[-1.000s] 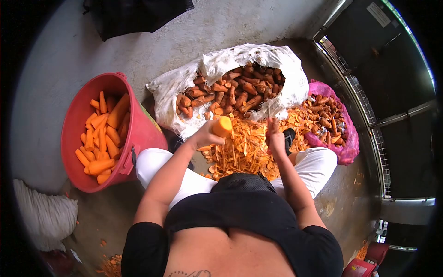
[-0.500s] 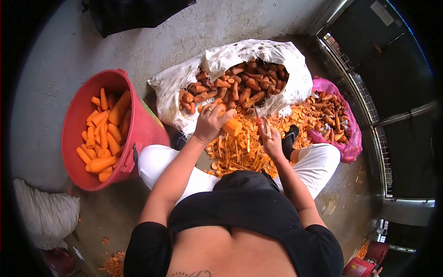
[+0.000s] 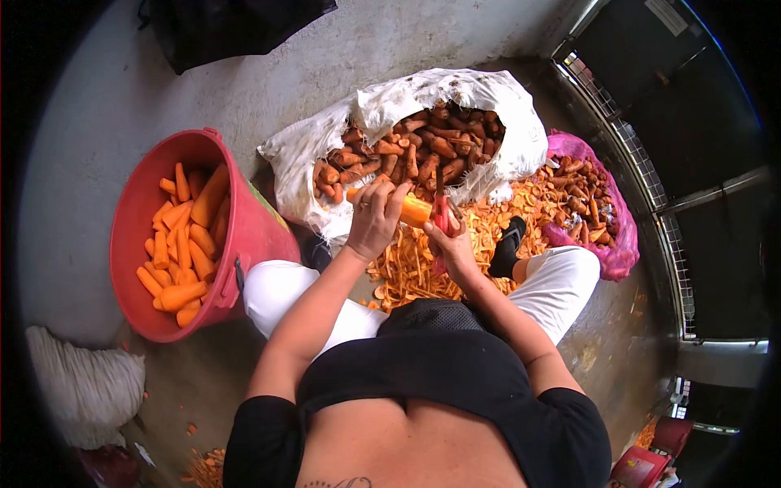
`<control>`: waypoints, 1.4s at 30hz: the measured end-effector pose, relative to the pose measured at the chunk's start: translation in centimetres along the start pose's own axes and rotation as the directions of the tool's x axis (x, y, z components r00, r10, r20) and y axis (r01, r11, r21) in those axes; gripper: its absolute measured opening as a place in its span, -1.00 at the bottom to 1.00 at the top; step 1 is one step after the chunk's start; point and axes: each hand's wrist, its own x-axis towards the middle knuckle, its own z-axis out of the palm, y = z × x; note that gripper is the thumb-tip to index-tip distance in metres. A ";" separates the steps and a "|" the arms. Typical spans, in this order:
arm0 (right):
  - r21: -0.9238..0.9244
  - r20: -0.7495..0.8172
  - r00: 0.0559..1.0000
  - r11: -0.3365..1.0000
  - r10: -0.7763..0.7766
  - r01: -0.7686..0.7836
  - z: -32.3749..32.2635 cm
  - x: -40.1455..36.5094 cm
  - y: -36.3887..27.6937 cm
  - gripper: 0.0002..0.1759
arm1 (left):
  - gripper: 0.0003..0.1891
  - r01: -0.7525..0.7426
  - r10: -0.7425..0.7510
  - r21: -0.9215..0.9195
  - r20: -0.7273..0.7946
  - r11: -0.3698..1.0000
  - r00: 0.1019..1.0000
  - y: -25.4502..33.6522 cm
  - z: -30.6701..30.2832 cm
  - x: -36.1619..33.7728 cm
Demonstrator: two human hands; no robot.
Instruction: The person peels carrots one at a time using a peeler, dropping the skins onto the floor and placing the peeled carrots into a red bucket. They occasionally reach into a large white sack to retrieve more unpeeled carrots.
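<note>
The left hand [image 3: 376, 218] is clamped around a peeled carrot [image 3: 416, 211], fingers wrapped over its top; the carrot lies slantwise above the peelings [image 3: 415, 272], its right end sticking out towards the right hand [image 3: 455, 244]; that hand is closed on a red-handled tool [image 3: 442, 213], whose dark, narrow end points to the far side; the tool is right at the carrot's end, though whether its edge touches the carrot I cannot tell.

On the far side, a torn white sack [image 3: 290, 167] lies open with unpeeled carrots [image 3: 442, 146] inside; to its right, a pink mesh bag [image 3: 622, 244] holds darker pieces and scraps; on the left, a red bucket [image 3: 260, 236] stands tilted in the view, with peeled carrots [image 3: 181, 294] in it; the peelings spread between the white-clad legs [image 3: 281, 301].
</note>
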 end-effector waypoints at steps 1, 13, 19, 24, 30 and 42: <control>-0.040 -0.008 1.000 0.999 -0.011 0.011 -0.1 0.2 -0.2 -0.40 | -0.48 -0.007 0.007 -0.006 0.038 1.000 0.999 -0.1 -0.2 0.0; -0.205 -0.004 0.999 0.978 -0.044 0.042 0.1 0.6 -1.0 -0.48 | -0.44 0.171 -0.143 -0.127 0.202 0.977 0.969 -0.4 -0.7 -0.1; -0.560 -0.064 0.998 0.828 -0.028 -0.013 -2.8 2.8 2.2 -0.54 | -0.47 0.761 -0.433 -0.158 0.742 0.629 0.512 0.0 0.4 -1.0; -0.892 0.001 0.955 0.431 -0.297 0.135 -2.8 1.5 2.2 -0.55 | -0.51 0.842 -0.515 -0.079 0.759 0.534 0.398 -1.1 2.1 -1.5; -0.929 0.298 0.820 0.049 -0.489 0.367 -1.9 0.9 1.8 -0.76 | -0.53 0.863 -0.544 -0.047 0.758 0.503 0.359 -1.7 3.1 -2.4; -0.954 0.291 0.909 -0.158 -0.297 0.254 -1.9 1.7 1.4 -0.55 | -0.49 0.798 -0.591 0.082 0.717 0.597 0.370 -1.0 2.4 -1.9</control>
